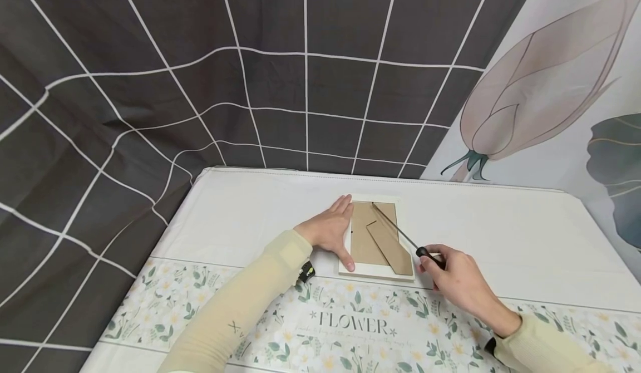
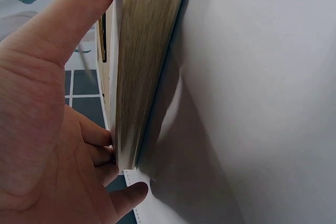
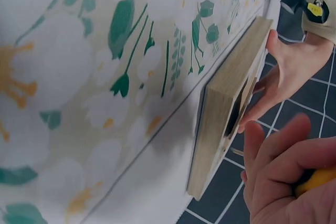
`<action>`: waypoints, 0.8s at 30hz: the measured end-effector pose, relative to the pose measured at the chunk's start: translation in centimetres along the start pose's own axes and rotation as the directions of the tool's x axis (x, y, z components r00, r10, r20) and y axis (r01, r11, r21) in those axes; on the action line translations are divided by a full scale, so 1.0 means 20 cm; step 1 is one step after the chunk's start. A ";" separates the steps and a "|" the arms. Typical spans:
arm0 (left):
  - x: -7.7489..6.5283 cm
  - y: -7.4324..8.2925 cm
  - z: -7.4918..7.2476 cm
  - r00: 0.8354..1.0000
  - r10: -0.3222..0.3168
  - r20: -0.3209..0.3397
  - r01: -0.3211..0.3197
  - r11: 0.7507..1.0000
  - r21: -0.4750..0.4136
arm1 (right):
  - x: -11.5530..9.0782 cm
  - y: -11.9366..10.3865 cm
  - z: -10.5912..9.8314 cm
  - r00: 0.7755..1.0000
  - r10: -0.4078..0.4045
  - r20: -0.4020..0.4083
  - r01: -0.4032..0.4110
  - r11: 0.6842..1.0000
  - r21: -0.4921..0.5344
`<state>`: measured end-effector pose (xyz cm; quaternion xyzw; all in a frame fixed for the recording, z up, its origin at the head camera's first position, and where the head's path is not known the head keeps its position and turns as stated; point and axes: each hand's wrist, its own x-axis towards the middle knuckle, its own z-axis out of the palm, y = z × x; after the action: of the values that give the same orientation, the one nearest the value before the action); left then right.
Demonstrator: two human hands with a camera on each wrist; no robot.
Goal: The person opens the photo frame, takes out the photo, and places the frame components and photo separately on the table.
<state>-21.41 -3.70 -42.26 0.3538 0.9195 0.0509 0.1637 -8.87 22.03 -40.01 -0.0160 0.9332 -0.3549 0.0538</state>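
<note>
A picture frame [image 1: 374,270] lies face down on the white cloth, its brown backing board [image 1: 361,242] and slanted easel leg [image 1: 392,249] uppermost. Along its left side my left hand [image 1: 326,232] is spread, thumb near the lower corner and fingers near the upper one, pressing on the rim. The left wrist view shows the frame's wood-grained side [image 2: 147,51] beside that hand. My right hand [image 1: 463,278] grips a screwdriver [image 1: 423,251] by its black handle, whose yellow end [image 3: 319,180] shows in the right wrist view. Its thin shaft slants over the board, tip at the top edge.
The table cover [image 1: 260,217] is white with a floral band and the printed word FLOWER [image 1: 353,323]. A dark checked curtain [image 1: 270,83] hangs behind and at the left, and a flower-printed cloth [image 1: 531,100] hangs at the right.
</note>
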 end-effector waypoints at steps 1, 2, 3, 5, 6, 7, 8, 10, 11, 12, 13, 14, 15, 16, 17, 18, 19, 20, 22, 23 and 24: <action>0.00 0.00 0.00 1.000 -0.002 0.003 0.002 1.000 -0.003 | 0.00 0.00 0.00 1.000 -0.008 -0.004 0.008 1.000 -0.008; 0.00 0.00 0.00 1.000 -0.002 0.004 0.002 1.000 -0.006 | 0.00 0.00 0.01 1.000 -0.016 -0.011 0.016 1.000 -0.020; 0.00 0.00 0.00 1.000 0.000 0.004 0.001 1.000 -0.008 | 0.00 0.00 0.01 1.000 -0.025 -0.014 0.024 0.999 -0.027; -0.01 0.00 0.00 1.000 0.002 0.002 -0.002 1.000 -0.011 | 0.00 0.00 0.02 0.999 -0.033 -0.021 0.032 0.999 -0.039; -0.01 0.00 0.00 1.000 0.004 0.002 -0.004 1.000 -0.010 | 0.00 0.00 0.03 0.999 -0.034 -0.022 0.033 0.999 -0.040; -0.01 0.00 0.00 1.000 0.004 0.002 -0.004 1.000 -0.011 | 0.00 0.00 0.03 0.999 -0.035 -0.022 0.034 0.999 -0.041; -0.01 0.00 0.00 1.000 0.005 0.001 -0.005 1.000 -0.010 | 0.00 0.00 0.03 0.999 -0.034 -0.019 0.034 0.999 -0.042; -0.01 0.00 -0.01 1.000 0.004 0.001 -0.004 1.000 -0.006 | 0.00 -0.01 0.03 0.999 -0.031 -0.012 0.030 0.999 -0.040; -0.01 0.00 -0.01 1.000 0.003 0.002 -0.003 1.000 -0.006 | 0.00 -0.01 0.03 1.000 -0.029 -0.007 0.028 0.999 -0.038; -0.01 0.00 -0.01 1.000 0.003 0.003 -0.003 1.000 -0.006 | 0.00 -0.01 0.04 1.000 -0.027 -0.004 0.027 0.999 -0.037; 0.00 0.00 -0.01 1.000 0.002 0.003 -0.002 1.000 -0.008 | 0.00 -0.01 0.04 1.000 -0.026 0.000 0.026 0.999 -0.036; 0.00 0.00 -0.01 1.000 0.002 0.005 -0.002 1.000 -0.010 | 0.00 -0.01 0.04 1.000 -0.025 0.003 0.025 0.999 -0.037; 0.00 0.00 -0.01 1.000 0.002 0.007 -0.002 1.000 -0.014 | 0.00 -0.01 0.04 1.000 -0.024 0.003 0.025 0.999 -0.037; 0.00 0.00 -0.01 1.000 0.001 0.007 -0.001 1.000 -0.018 | 0.00 -0.01 0.04 1.000 -0.026 0.004 0.026 0.999 -0.039; 0.00 0.00 -0.01 1.000 -0.002 0.009 0.002 1.000 -0.021 | 0.00 -0.01 0.04 1.000 -0.026 0.007 0.027 0.999 -0.038; 0.00 0.00 0.00 1.000 -0.002 0.007 0.002 1.000 -0.020 | 0.00 -0.01 0.04 1.000 -0.028 0.008 0.028 0.999 -0.040; 0.00 0.00 0.00 1.000 -0.003 0.006 0.003 1.000 -0.021 | 0.00 -0.01 0.05 0.999 -0.033 0.006 0.033 0.999 -0.043; 0.00 0.00 0.00 1.000 -0.004 0.005 0.004 1.000 -0.021 | 0.01 -0.01 0.05 0.999 -0.037 0.004 0.038 0.998 -0.047; 0.00 0.00 0.00 1.000 -0.004 0.003 0.004 1.000 -0.021 | 0.01 -0.01 0.05 0.999 -0.042 0.003 0.042 0.998 -0.056; 0.00 0.00 0.00 1.000 -0.003 0.001 0.003 1.000 -0.021 | 0.01 -0.01 0.05 0.999 -0.041 0.003 0.041 0.997 -0.060; 0.00 0.00 0.00 1.000 -0.001 -0.001 0.001 1.000 -0.018 | 0.01 -0.02 0.05 0.999 -0.040 0.003 0.040 0.997 -0.066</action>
<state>-21.45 -3.76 -42.34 0.3521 0.9191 0.0593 0.1666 -8.96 21.06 -40.60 -0.0370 0.9439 -0.3249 0.0469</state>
